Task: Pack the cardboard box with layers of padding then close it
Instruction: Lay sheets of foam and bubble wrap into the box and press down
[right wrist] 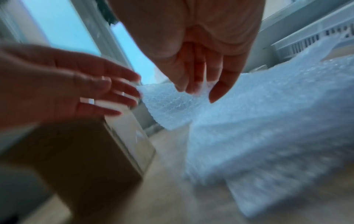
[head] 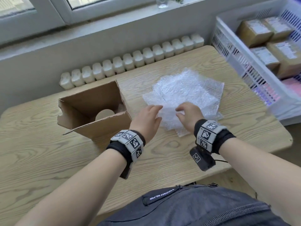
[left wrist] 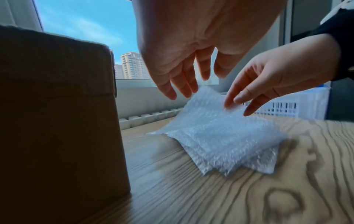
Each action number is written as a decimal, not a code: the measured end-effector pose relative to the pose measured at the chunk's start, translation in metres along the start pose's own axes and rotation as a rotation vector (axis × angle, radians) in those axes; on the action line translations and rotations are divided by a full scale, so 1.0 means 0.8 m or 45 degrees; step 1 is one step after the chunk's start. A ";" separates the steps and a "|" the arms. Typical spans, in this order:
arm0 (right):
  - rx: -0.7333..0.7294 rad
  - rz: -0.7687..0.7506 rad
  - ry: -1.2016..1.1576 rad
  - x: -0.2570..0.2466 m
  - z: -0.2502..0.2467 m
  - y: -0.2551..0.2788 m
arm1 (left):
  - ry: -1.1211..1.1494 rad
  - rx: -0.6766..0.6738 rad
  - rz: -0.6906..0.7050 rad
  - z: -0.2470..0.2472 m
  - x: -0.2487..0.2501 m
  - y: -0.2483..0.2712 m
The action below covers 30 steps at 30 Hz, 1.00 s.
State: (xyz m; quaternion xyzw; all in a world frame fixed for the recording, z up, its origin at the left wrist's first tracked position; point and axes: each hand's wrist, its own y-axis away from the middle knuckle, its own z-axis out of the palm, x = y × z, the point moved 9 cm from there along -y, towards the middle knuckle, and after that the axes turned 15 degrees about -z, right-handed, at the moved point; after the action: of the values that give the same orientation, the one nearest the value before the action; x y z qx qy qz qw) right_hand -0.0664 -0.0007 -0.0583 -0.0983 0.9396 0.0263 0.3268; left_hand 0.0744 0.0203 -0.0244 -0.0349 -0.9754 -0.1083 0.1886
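Left wrist view alone: right hand (left wrist: 283,72) fingers pinching the bubble wrap (left wrist: 220,136), left hand (left wrist: 191,45) fingers spread.

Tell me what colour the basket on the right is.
The basket is white with slotted sides, clearest in the head view.

Both forearms are bare. Each wrist wears a black band (head: 225,138) with grey blocks (head: 130,142) carrying black-and-white square markers. At 6 o'clock from the right wrist hangs a small black camera (head: 201,159) with a thin cable.
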 end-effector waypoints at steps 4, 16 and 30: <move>0.373 0.028 -0.282 -0.024 -0.075 -0.018 | 0.224 0.135 -0.128 -0.038 -0.002 -0.014; 0.446 -0.262 -1.247 -0.145 -0.186 -0.060 | 1.093 0.418 -0.432 -0.192 -0.062 -0.022; 0.414 -0.398 0.140 -0.212 -0.209 -0.064 | 0.374 0.669 -0.328 -0.295 -0.081 0.027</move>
State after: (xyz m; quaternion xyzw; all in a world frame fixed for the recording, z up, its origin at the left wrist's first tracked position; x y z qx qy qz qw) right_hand -0.0275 -0.0412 0.1788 -0.1900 0.9212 -0.1816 0.2868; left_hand 0.2223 -0.0131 0.1693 0.1547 -0.9287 0.1203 0.3147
